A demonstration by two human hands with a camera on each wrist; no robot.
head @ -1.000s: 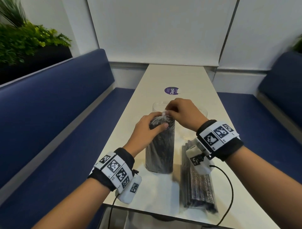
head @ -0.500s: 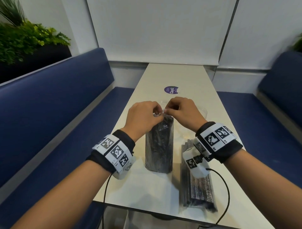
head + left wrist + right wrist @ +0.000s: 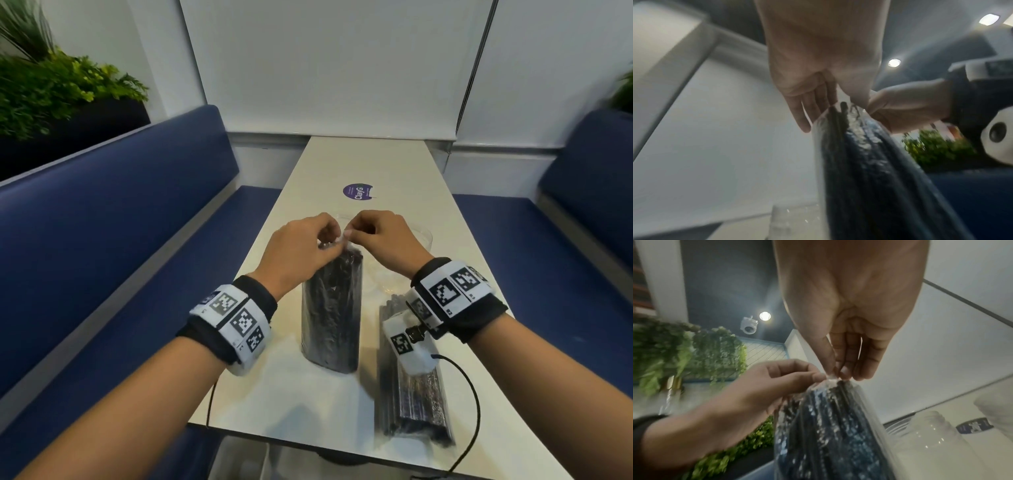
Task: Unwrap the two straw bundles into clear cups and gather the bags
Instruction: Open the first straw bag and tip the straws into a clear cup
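Both hands (image 3: pixel 301 246) (pinching) atop upright bundle (image 3: pixel 330 315)

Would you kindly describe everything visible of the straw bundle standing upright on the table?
The upright straw bundle is a tall pack of black straws in a clear, crinkly plastic bag, apparently still sealed. Its base rests on the white table, left of the second bundle lying flat. The left hand and right hand both pinch the bag's gathered top.

White table (image 3: pixel 404 164) flanked by blue bench seats (image 3: pixel 113 212), bearing a round purple sticker (image 3: pixel 358 191) at mid-length. Green plants (image 3: pixel 58 89) stand behind the left seat; white wall panels (image 3: pixel 329 65) close the far end.
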